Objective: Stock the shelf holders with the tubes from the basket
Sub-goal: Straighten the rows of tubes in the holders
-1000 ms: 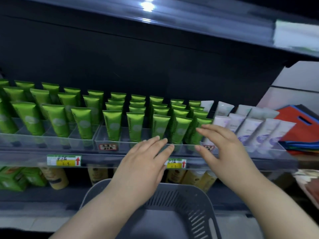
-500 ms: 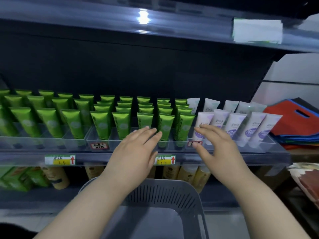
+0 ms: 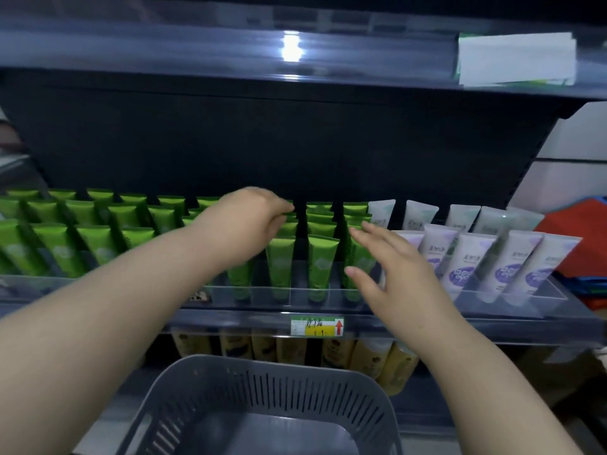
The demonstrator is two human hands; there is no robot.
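Left hand [image 3: 249, 221]: fingers curled down onto the tops of the green tubes [image 3: 320, 261]; I cannot tell whether they pinch one. Right hand [image 3: 394, 277]: spread wide, holding nothing, just in front of the rightmost green column.

Risk: a shove from the curled fingers could topple the closely packed neighbours.

Clear holders [image 3: 299, 292] beneath both hands: green tubes leftward, white-purple tubes [image 3: 466, 261] right of the right hand. Basket [image 3: 262, 366] below: no tubes visible.

1. Upper right: a white paper slip [image 3: 515, 59] sits on the front edge of the glossy upper shelf [image 3: 197, 50].
2. Low centre: a green-and-yellow price label [image 3: 317, 326], red arrow pointing up.
3. Just below: yellow bottles [image 3: 368, 354] in a row.
4. Far right: a red bag [image 3: 574, 231].
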